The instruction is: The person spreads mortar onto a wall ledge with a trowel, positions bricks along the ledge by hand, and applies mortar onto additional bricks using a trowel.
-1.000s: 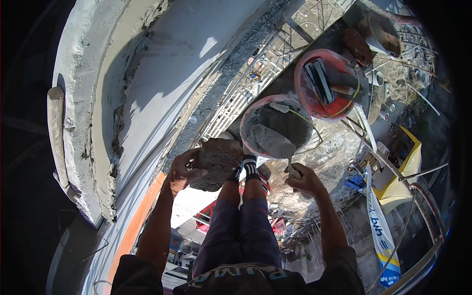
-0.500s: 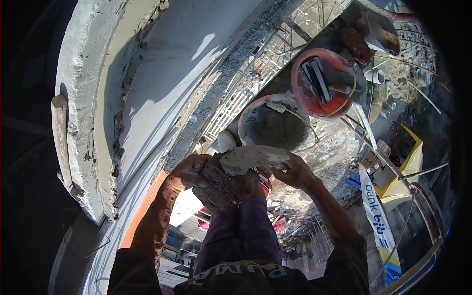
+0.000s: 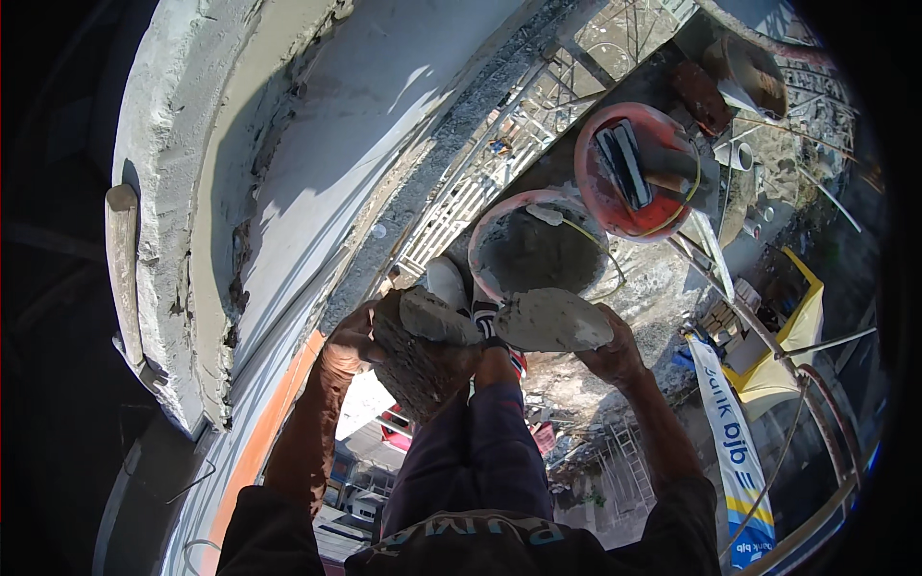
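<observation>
In front of my body, my left hand [image 3: 348,341] is closed on the edge of a rough, dark, mortar-caked board [image 3: 413,370]. A smooth patch of wet grey mortar [image 3: 437,318] lies along the board's far edge. My right hand [image 3: 615,357] is closed round the right end of a trowel [image 3: 554,322] with a rounded, mortar-coated blade; its handle is hidden in my fingers. The blade's left tip is close to the mortar patch, and I cannot tell whether they touch. Just beyond the trowel stands a round bucket [image 3: 477,230] of grey mortar with a small pale tool on its rim.
A red bucket [image 3: 595,125] holding a black-and-white tool stands farther right on a dark plank. At the left, a wooden float [image 3: 123,269] rests against a curved, freshly plastered ledge [image 3: 178,192]. Metal scaffold pipes [image 3: 768,331] and a hanging banner [image 3: 725,413] are at the right, with ground far below.
The trowel has slid right, off the top of the board, together with my right hand. A smooth mortar patch now shows on the board, which has shifted slightly left.
</observation>
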A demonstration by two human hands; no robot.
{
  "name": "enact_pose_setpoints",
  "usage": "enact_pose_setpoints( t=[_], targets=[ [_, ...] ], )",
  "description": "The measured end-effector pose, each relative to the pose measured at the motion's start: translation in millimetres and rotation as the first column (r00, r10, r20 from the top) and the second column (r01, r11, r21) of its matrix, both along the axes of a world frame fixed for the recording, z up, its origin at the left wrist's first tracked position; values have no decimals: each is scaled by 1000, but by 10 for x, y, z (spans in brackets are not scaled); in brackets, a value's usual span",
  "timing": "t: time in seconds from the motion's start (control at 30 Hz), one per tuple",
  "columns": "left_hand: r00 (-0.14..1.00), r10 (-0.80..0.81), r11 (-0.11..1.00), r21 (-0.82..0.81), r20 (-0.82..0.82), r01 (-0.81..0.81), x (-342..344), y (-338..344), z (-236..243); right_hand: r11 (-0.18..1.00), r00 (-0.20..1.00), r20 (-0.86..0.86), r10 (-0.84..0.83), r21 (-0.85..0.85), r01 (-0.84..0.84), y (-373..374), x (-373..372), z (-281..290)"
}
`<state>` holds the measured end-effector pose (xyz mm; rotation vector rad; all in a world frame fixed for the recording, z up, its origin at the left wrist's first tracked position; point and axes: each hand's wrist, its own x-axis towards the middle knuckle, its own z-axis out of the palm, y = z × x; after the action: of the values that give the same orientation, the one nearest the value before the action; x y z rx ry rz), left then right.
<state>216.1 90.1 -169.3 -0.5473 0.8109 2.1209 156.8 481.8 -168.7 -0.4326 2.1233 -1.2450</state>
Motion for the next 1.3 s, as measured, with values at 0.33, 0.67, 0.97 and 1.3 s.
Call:
enact_pose_setpoints(
  t=[0.33, 0.67, 0.97, 1.3],
  targets=[
    [997, 13, 999, -44, 79, -10, -89, 126, 92, 1000, 963, -270, 6, -16, -11, -455, -99, 97],
    [995, 75, 997, -15, -66, -76, 302, -79, -323, 995, 958, 280, 59, -89, -35, -401, -231, 398],
    [885, 459, 888, -82, 79, -453, 501, 27, -224, 1000, 1000, 11, -14, 28, 14, -286, -28, 400],
    [933, 328, 938, 65, 147, -340, 230, -160, -112, 955, 927, 235, -293, 125, 270, -386, 223, 477]
  ],
)
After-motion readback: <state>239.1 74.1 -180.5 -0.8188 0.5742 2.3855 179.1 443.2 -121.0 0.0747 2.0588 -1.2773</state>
